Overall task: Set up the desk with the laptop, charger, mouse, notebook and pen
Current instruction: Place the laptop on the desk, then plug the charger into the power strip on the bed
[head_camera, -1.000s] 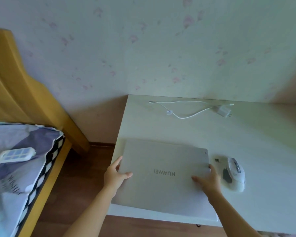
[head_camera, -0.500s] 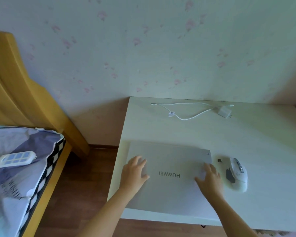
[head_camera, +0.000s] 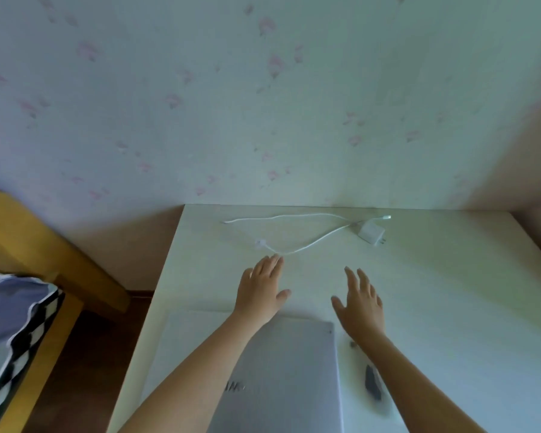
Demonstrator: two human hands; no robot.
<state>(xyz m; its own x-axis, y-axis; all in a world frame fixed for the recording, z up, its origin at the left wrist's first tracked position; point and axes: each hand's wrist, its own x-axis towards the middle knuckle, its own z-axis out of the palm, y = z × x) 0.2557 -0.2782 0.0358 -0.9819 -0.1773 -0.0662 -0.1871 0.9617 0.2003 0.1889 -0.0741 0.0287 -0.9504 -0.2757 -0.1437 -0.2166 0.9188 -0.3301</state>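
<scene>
A closed silver laptop (head_camera: 288,370) lies flat at the near edge of the white desk (head_camera: 434,292). A white charger block (head_camera: 370,232) with its white cable (head_camera: 300,245) rests near the wall. My left hand (head_camera: 261,290) is open, fingers stretched forward, its fingertips close to the cable's loop. My right hand (head_camera: 361,303) is open too, hovering past the laptop's far right corner. The white mouse (head_camera: 374,385) lies right of the laptop, blurred and partly hidden under my right forearm. No notebook or pen is in view.
A flowered wall stands right behind the desk. A yellow wooden bed frame (head_camera: 44,254) with blue checked bedding (head_camera: 13,317) is at the left, across a strip of wooden floor (head_camera: 85,364).
Both hands have left the laptop lid and stretched forward over the desk towards the charger cable. The view has tilted up and closer; the laptop stays put.
</scene>
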